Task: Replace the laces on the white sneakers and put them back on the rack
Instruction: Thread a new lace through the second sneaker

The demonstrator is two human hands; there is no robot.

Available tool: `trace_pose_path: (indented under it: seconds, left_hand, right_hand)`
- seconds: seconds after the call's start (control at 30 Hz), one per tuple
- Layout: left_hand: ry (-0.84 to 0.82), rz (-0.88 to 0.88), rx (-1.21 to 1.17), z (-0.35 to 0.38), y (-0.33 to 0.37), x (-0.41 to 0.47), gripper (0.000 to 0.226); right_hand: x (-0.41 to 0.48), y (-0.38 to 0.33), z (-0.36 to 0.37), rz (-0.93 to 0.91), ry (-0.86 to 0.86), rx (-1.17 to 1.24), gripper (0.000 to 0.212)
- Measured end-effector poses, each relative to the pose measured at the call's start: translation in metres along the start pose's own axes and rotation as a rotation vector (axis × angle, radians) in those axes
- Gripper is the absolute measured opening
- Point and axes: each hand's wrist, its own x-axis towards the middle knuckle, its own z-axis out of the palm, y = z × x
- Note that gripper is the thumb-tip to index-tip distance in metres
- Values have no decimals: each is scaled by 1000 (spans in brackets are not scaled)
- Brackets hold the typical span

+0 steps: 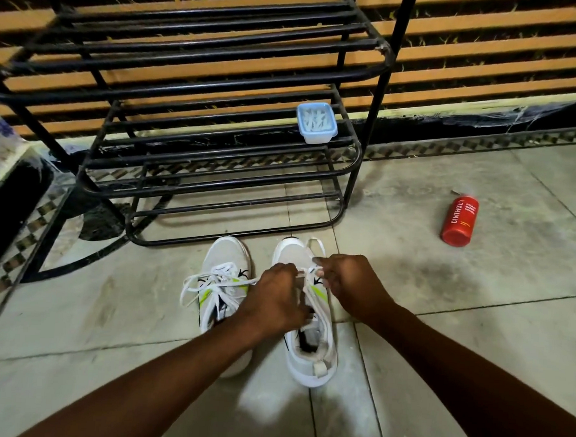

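Note:
Two white sneakers with lime accents stand side by side on the tiled floor, toes toward the black metal rack [189, 177]. The left sneaker [224, 258] is laced, its white lace ends trailing loosely to the left. Over the right sneaker [310, 358], both my hands work at the eyelets. My left hand [273, 300] rests on the tongue and pinches the white lace [315, 244]. My right hand [346, 283] pinches the same lace at the right eyelet row; a loop of it lies past the toe.
A small pale-blue lidded container [316, 123] sits on the rack's middle shelf. A red bottle [459, 221] lies on its side on the floor at the right. A dark piece of furniture [10, 206] stands at the left edge.

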Motion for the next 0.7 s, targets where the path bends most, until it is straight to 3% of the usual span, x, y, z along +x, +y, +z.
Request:
trace_pose_path:
  seconds: [0.07,0.13,0.2,0.3,0.47,0.6,0.7]
  left_hand:
    - [69,-61,-69,-1,-3,0,39]
    - [133,-94,-165,-3,1,-4,45]
    - [185,-140,-282,-3,5,-9,54]
    - [246,-245,-412,4,4,-9,47]
    - [240,-353,-498,23,-12,-5,16]
    - [201,-401,-625,23,-19,-2,14]
    - [193,-398,-656,22,-23,-1,13]
  right_hand:
    - [-2,-5,7,-18,-43,116,49]
    - [0,-6,13,10,-52,140,38]
    - [6,-7,18,40,-38,76,34]
    - [14,-7,25,-6,-36,-101,26]
    - [11,-8,36,-21,-26,-249,17]
    - [12,-18,39,82,7,-329,8]
    - [16,-21,40,126,-61,-373,5]
